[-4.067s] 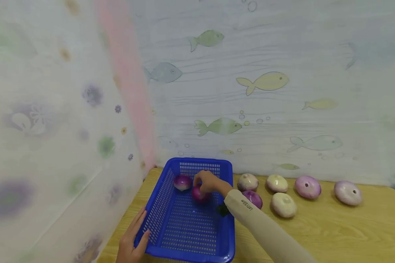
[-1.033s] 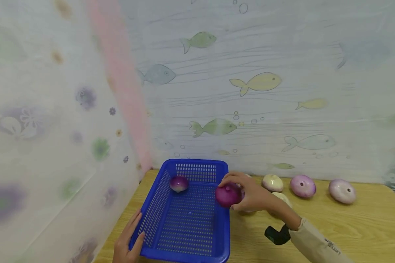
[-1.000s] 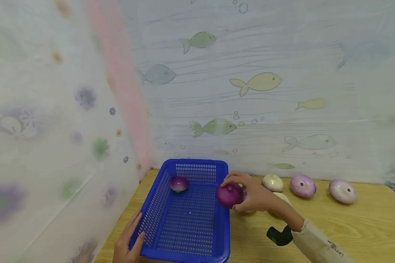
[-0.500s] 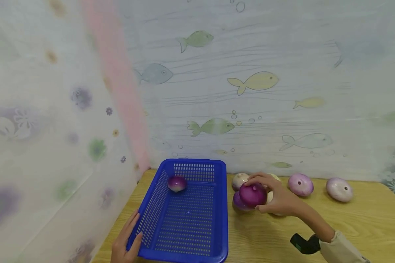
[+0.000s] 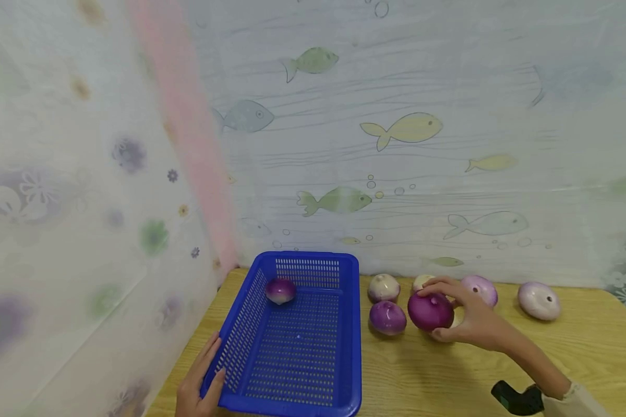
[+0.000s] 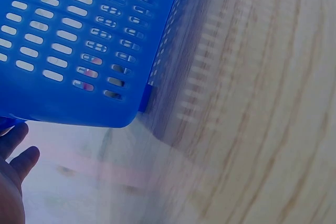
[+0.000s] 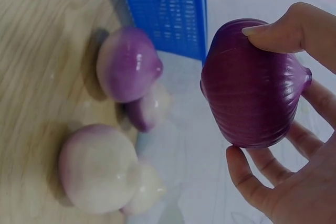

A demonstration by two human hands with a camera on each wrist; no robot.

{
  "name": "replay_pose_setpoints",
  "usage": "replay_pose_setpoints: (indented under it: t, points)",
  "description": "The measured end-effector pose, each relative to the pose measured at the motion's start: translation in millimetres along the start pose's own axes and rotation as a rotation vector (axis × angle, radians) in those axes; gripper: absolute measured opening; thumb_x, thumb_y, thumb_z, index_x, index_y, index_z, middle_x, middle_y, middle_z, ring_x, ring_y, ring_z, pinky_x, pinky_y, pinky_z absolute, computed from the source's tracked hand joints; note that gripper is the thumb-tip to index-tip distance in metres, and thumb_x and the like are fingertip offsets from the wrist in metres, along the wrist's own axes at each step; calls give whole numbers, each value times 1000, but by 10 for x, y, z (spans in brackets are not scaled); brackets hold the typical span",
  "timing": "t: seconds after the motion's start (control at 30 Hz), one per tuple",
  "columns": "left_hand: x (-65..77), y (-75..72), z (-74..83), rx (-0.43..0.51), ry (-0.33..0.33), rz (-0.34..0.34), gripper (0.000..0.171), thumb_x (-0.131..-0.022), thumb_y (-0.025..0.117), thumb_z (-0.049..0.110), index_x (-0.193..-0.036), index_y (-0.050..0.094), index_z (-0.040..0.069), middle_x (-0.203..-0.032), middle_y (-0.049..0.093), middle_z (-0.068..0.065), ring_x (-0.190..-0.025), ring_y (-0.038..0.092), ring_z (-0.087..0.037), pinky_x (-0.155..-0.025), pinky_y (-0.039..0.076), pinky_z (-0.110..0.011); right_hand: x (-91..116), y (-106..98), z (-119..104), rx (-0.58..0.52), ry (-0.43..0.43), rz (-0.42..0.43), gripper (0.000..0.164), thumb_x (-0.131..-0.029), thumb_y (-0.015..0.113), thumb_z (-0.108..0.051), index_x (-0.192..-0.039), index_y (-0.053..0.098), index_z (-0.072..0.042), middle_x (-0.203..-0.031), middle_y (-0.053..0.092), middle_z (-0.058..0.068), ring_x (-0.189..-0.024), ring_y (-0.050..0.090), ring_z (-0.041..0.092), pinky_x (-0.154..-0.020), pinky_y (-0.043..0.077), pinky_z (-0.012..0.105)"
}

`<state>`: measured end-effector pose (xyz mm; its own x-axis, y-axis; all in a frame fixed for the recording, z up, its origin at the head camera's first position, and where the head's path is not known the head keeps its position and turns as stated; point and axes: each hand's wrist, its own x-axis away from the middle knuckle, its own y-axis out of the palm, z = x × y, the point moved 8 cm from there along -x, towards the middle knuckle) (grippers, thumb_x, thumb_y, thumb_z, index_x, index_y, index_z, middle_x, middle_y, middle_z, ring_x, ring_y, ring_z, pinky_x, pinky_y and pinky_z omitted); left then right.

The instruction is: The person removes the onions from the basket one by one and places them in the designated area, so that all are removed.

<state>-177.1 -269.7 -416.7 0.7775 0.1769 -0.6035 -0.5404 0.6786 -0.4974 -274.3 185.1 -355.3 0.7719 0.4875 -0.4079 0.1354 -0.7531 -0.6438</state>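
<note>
In the head view my right hand (image 5: 477, 318) holds a dark purple onion (image 5: 430, 311) between thumb and fingertips, above the table right of the basket. The right wrist view shows this onion (image 7: 254, 85) gripped at its sides, its stem end toward the palm. Partly hidden behind it are a pale onion (image 5: 422, 281) and another pale one. My left hand (image 5: 200, 382) rests its straight fingers along the left rim of the blue basket (image 5: 356, 347). Inside that basket, by the back left corner, lies one purple and white onion (image 5: 280, 291).
A whitish onion (image 5: 384, 288) and a purple onion (image 5: 388, 318) lie just right of the basket. Further right along the wall are a light purple onion (image 5: 481, 289) and a pale pinkish onion (image 5: 539, 300). The wooden table (image 5: 594, 341) meets walls behind and at the left.
My right hand has taken the dark purple onion out of the basket, over its right rim, and carried it right above the table. The left hand stays at the basket's left side.
</note>
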Motion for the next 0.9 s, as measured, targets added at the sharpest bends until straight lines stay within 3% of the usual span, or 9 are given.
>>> replay_pose_setpoints:
  t: [0.2, 0.4, 0.63, 0.9]
  points:
    - [5, -2, 0, 4, 12, 6, 51, -81, 64, -4, -131, 56, 4, -136, 52, -10, -124, 39, 8, -97, 28, -3, 108, -81, 76, 25, 14, 15, 60, -67, 84, -11, -121, 59, -18, -129, 46, 2, -115, 38, -2, -78, 51, 29]
    - [13, -6, 5, 21, 36, 5, 53, -81, 64, -5, -132, 56, 5, -136, 52, -11, -124, 39, 7, -97, 28, -4, 199, -166, 139, 75, 18, 50, 61, -63, 86, -7, -118, 60, -18, -126, 49, -3, -114, 39, -2, -78, 49, 27]
    - [15, -3, -16, 32, 25, 12, 51, -82, 64, -5, -131, 56, 5, -136, 52, -12, -124, 41, 5, -98, 29, -5, 296, -248, 233, 58, -21, 86, 62, -61, 83, 2, -117, 61, -11, -121, 51, 7, -113, 40, 2, -74, 49, 24]
    - [17, 23, -85, -17, -68, -21, 48, -85, 63, 0, -132, 55, 6, -138, 51, -6, -123, 37, 10, -97, 27, -3, 455, -339, 460, 79, 28, 140, 60, -62, 83, -1, -117, 60, -9, -122, 49, -19, -101, 48, -2, -64, 49, 26]
